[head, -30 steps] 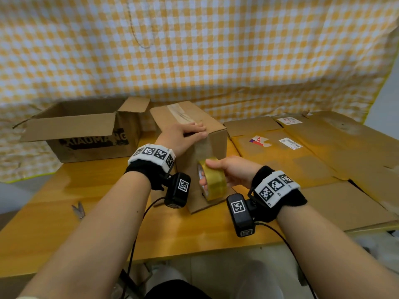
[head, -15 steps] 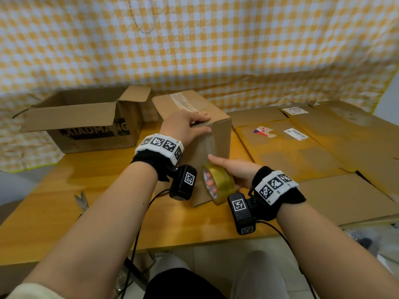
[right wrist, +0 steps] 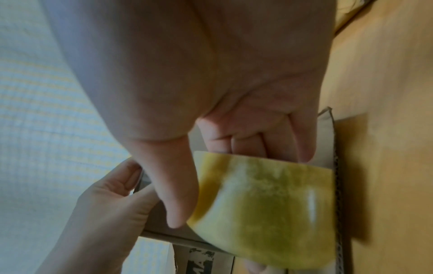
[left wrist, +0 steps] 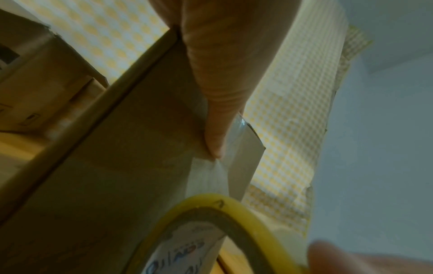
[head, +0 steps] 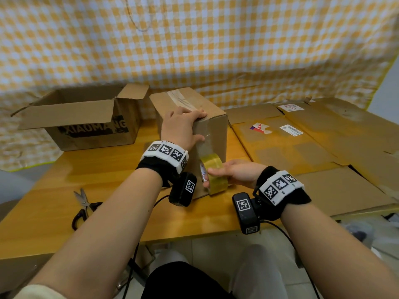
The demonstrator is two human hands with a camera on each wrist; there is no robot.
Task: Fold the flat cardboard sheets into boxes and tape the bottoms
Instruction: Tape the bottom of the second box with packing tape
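Observation:
A folded brown box (head: 216,134) stands on the wooden table (head: 108,180), with old tape along its top. My left hand (head: 181,128) grips its near top edge, fingers over the top. Its thumb (left wrist: 218,92) presses a clear tape strip (left wrist: 208,178) against the box's near face (left wrist: 117,166). My right hand (head: 235,173) holds the yellow tape roll (head: 213,175) low against that face, close to the table. In the right wrist view the thumb and fingers clasp the roll (right wrist: 264,207) from both sides. The roll's core (left wrist: 234,231) fills the bottom of the left wrist view.
An open box printed XIAOMANG (head: 86,126) stands at the back left. Scissors (head: 83,206) lie on the table near its left front. Several flat cardboard sheets (head: 302,147) cover the table's right side. A yellow checked cloth hangs behind.
My right hand has drawn the tape roll down the box's near face toward the table, lengthening the strip. My left hand has stayed on the top edge.

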